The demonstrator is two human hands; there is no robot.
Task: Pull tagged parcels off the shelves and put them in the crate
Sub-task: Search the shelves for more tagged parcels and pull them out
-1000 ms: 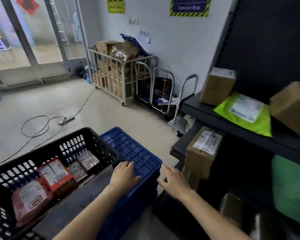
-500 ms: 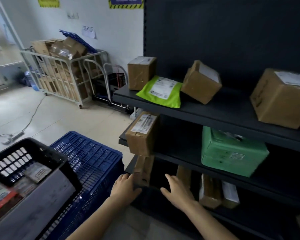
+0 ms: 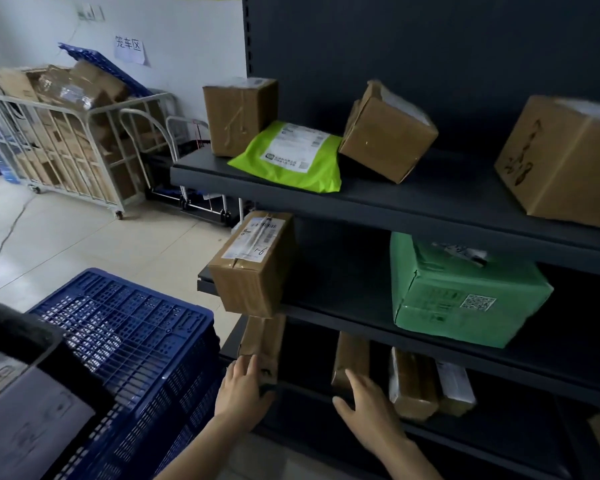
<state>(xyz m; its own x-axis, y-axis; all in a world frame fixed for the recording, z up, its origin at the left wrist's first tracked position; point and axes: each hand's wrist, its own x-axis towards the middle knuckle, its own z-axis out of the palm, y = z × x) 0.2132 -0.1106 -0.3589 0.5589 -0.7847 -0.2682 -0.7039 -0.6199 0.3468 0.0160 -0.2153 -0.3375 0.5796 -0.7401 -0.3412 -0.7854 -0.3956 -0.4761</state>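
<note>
We seem to be at the picking step: our left hand (image 3: 243, 386) rests open-fingered against an upright brown parcel (image 3: 261, 344) on the low shelf (image 3: 305, 388), and our right hand (image 3: 368, 407), also open, lies by a second parcel (image 3: 350, 355) (neither gripped). Next we should clasp one and carry it left to the black crate (image 3: 18, 332).
</note>
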